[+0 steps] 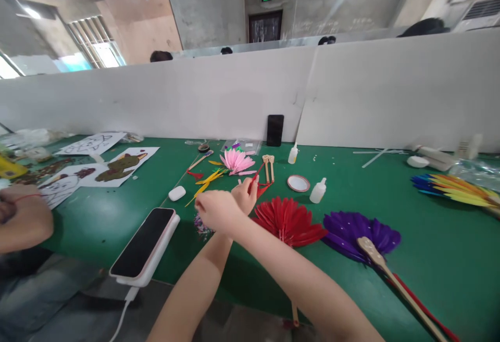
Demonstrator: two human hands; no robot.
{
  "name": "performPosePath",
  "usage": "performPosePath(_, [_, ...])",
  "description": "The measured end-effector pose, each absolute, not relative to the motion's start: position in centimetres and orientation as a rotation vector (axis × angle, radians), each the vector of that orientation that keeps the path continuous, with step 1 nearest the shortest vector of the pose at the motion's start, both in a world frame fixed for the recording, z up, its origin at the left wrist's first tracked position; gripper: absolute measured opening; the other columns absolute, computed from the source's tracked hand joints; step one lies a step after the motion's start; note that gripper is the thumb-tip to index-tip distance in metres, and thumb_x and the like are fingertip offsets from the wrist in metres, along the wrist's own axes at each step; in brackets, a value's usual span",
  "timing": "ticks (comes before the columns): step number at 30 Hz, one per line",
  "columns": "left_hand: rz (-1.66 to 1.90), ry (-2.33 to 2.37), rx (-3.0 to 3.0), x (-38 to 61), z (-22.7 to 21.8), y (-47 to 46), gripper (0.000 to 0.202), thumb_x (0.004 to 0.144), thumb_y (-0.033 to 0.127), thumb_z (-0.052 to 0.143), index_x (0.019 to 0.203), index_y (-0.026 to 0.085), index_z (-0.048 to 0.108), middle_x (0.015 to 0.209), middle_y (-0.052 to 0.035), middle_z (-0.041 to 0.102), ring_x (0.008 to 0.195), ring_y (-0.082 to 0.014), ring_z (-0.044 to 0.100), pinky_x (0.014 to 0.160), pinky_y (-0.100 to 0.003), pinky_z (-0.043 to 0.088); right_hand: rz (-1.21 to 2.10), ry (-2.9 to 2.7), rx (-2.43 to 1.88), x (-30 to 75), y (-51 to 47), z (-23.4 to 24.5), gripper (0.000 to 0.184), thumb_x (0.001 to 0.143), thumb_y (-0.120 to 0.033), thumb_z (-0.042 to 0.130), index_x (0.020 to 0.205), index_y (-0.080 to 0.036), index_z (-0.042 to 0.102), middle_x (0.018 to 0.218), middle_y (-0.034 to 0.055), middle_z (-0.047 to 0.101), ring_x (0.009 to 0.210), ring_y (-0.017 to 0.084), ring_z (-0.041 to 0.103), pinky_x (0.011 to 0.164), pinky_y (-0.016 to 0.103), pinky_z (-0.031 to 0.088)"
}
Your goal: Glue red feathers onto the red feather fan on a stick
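Note:
My two forearms cross above the green table (pixel 410 238). My left hand (pixel 245 195) reaches under the right arm, fingers pinched on a thin red feather (pixel 257 174) that points up and to the right. My right hand (pixel 216 210) is curled closed in front of it; what it holds, if anything, is hidden. A small purple glittery heap (pixel 201 226) lies just under the right hand. A red feather fan (pixel 289 221) lies right beside both hands, its wooden handle (pixel 295 315) running toward me.
A phone on a white power bank (pixel 144 245) lies at the near left. A purple fan (pixel 351 230), a multicoloured fan (pixel 457 190), a pink feather flower (pixel 236 161), glue bottles (pixel 318 191), a round lid (pixel 298 183) and yellow feathers (pixel 207 180) lie around. Another person's hand (pixel 23 217) rests at far left by drawings (pixel 121 167).

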State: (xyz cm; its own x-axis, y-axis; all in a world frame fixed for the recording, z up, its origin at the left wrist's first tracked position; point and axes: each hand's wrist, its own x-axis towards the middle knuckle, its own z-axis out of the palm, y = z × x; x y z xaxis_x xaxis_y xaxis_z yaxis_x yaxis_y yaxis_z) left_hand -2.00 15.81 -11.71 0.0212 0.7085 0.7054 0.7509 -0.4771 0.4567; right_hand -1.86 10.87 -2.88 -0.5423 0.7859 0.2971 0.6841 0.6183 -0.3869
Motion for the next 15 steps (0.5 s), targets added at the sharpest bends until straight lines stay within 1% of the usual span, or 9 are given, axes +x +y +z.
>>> performPosePath(2, [-1.445,-1.507,-2.269,-2.0,-11.7,16.0,0.030,0.090,0.033,0.042,0.068,0.019,0.058,0.050,0.0002,0.055,0.047,-0.0110,0.051,0.050,-0.020,0.033,0.307,-2.459,-1.129,-3.3,11.1,-4.5,0.010,0.080,-0.015,0.052,0.075,-0.015,0.062,0.077,0.0074,0.069,0.072,0.020,0.066,0.063,0.028,0.046])
performPosePath(5, [-1.405,-1.410,-2.323,-2.0,-11.7,16.1,0.030,0.090,0.032,0.041,0.070,0.018,0.058,0.051,-0.0005,0.057,0.049,-0.0119,0.053,0.051,-0.021,0.033,0.300,-2.496,-1.107,-4.4,11.0,-6.4,0.017,0.081,-0.010,0.047,0.076,-0.016,0.063,0.073,0.0035,0.068,0.071,0.018,0.067,0.065,0.027,0.049])
performPosePath(8, [-1.394,-1.362,-2.340,-2.0,-11.8,16.1,0.029,0.090,0.030,0.042,0.069,0.018,0.058,0.050,-0.0004,0.056,0.048,-0.0123,0.053,0.050,-0.021,0.032,0.285,-2.516,-1.043,-4.4,10.1,-6.8,0.020,0.081,-0.014,0.052,0.099,-0.016,0.061,0.080,0.0035,0.070,0.074,0.019,0.068,0.076,0.033,0.050])
performPosePath(10, [-1.406,-1.352,-2.338,-2.0,-11.8,16.1,0.028,0.090,0.029,0.043,0.069,0.018,0.057,0.050,-0.0003,0.054,0.047,-0.0124,0.052,0.049,-0.022,0.032,0.265,-2.521,-0.969,-3.5,9.1,-6.0,0.024,0.084,-0.020,0.055,0.107,-0.013,0.058,0.083,0.0073,0.071,0.079,0.021,0.067,0.096,0.043,0.041])
performPosePath(11, [-1.415,-1.351,-2.335,-1.9,-11.7,16.0,0.028,0.090,0.029,0.043,0.069,0.018,0.057,0.050,-0.0003,0.054,0.047,-0.0125,0.052,0.049,-0.022,0.033,0.256,-2.510,-0.929,-2.6,8.5,-5.3,0.020,0.087,-0.021,0.050,0.103,-0.011,0.059,0.079,0.0079,0.071,0.078,0.021,0.067,0.103,0.047,0.032])
performPosePath(12, [-1.426,-1.353,-2.331,-1.9,-11.7,16.0,0.028,0.090,0.029,0.042,0.070,0.018,0.057,0.050,-0.0005,0.054,0.047,-0.0127,0.052,0.049,-0.022,0.033,0.284,-2.492,-0.905,-1.4,7.8,-4.6,0.018,0.089,-0.018,0.047,0.099,-0.012,0.061,0.079,0.0066,0.071,0.077,0.019,0.067,0.107,0.046,0.026])
performPosePath(13, [-1.437,-1.358,-2.325,-1.9,-11.7,16.0,0.028,0.090,0.030,0.041,0.070,0.017,0.058,0.051,-0.0008,0.055,0.047,-0.0129,0.052,0.050,-0.022,0.033,0.330,-2.456,-0.858,0.1,6.9,-4.0,0.020,0.088,-0.013,0.046,0.103,-0.013,0.060,0.086,0.0063,0.071,0.083,0.017,0.066,0.110,0.043,0.024])
performPosePath(14, [-1.448,-1.364,-2.321,-1.9,-11.6,16.0,0.029,0.091,0.030,0.040,0.071,0.017,0.058,0.051,-0.0012,0.055,0.047,-0.0130,0.053,0.050,-0.023,0.033,0.350,-2.374,-0.832,2.0,5.9,-3.4,0.028,0.085,-0.009,0.048,0.112,-0.013,0.057,0.101,0.0073,0.069,0.096,0.017,0.063,0.111,0.039,0.025])
performPosePath(15, [-1.455,-1.366,-2.320,-1.9,-11.6,16.0,0.030,0.091,0.030,0.039,0.072,0.017,0.058,0.052,-0.0014,0.056,0.047,-0.0129,0.053,0.050,-0.023,0.034,0.348,-2.304,-0.837,4.2,4.7,-3.2,0.041,0.083,-0.009,0.051,0.123,-0.016,0.050,0.121,0.0081,0.061,0.114,0.017,0.054,0.109,0.035,0.028])
